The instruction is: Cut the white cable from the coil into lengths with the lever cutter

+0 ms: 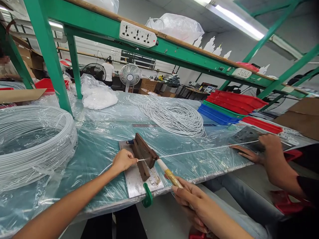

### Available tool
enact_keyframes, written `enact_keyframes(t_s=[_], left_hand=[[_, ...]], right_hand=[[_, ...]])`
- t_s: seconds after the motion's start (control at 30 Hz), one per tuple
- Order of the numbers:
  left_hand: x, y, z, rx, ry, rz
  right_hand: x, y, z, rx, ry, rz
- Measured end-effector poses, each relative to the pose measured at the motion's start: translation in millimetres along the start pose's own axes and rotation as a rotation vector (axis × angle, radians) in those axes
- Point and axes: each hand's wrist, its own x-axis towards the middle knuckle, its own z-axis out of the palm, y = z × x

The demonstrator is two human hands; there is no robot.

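Note:
My left hand (124, 160) pinches a thin white cable (189, 153) just left of a brown metal lever cutter (146, 154). The cable runs through the cutter and on to the right, where a co-worker's hand (270, 141) is at its far stretch. Around the cutter's long handle (171, 176), wrapped in white and gold, the fingers of my right hand (190, 199) are closed. The cutter is mounted on a pale metal plate (132, 184) at the table edge, and a green clamp (147, 196) sits at the plate's front.
A large white cable coil (71, 132) lies to the left, and a looser coil (174, 116) lies behind the cutter. Red, green and blue trays (231, 103) are stacked at the back right. A dark board (245, 135) rests before the co-worker. A green shelf frame (99, 25) spans overhead.

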Motion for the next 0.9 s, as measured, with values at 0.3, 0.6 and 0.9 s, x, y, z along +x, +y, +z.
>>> enact_keyframes(t_s=[0.3,0.6,0.9], left_hand=[[-3.3,4.5,-3.8,0.007,-0.014,0.014],[-3.9,3.8,-5.0,-0.048,-0.051,0.023],[7.4,-15.6,3.4,-0.175,-0.052,0.080]], right_hand=[[-4.2,2.2,2.7,-0.064,0.031,-0.092],[-10.1,-1.4,6.0,-0.031,0.075,-0.093],[22.8,75.6,9.1,-0.049,0.349,-0.274]])
